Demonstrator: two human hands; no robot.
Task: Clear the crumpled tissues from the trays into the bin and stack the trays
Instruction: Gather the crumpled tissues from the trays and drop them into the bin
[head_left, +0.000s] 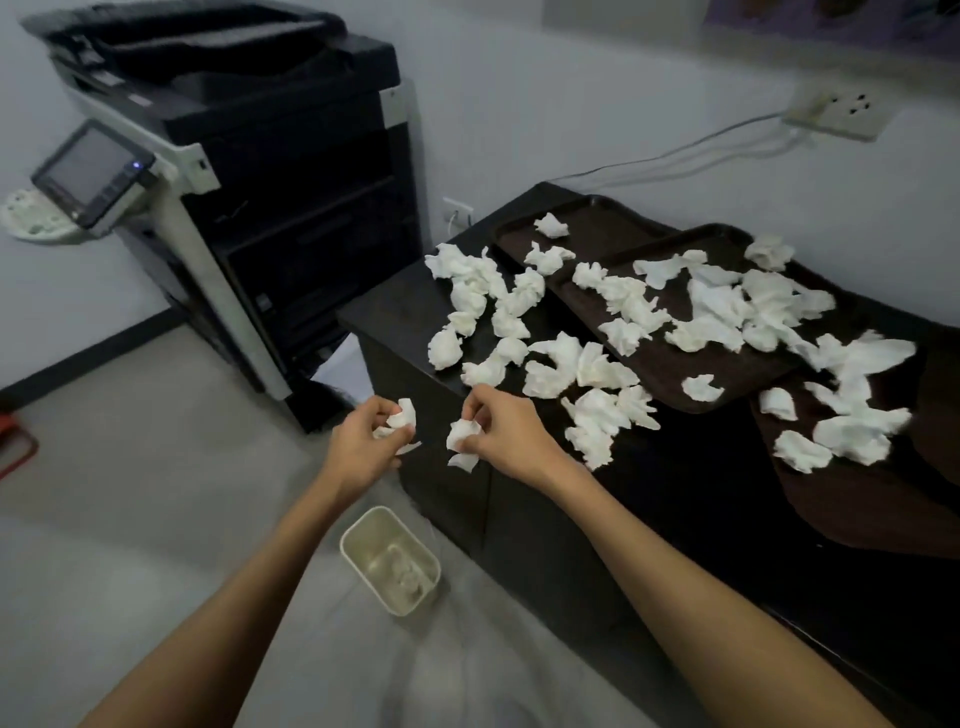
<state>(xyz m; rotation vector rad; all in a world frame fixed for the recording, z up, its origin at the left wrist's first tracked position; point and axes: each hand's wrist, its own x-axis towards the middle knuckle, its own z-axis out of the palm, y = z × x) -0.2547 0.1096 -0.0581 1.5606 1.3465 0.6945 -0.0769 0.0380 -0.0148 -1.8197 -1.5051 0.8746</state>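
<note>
A person's left hand (363, 441) and right hand (506, 431) each pinch a crumpled tissue (462, 441), seemingly poised to drop it into the bin (371, 545) at six o'clock, while tissue-strewn trays (737, 374) wait at two o'clock.

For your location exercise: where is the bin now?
Head view, lower centre: the bin stands on the floor beside the dark cabinet, below the left hand.
</note>
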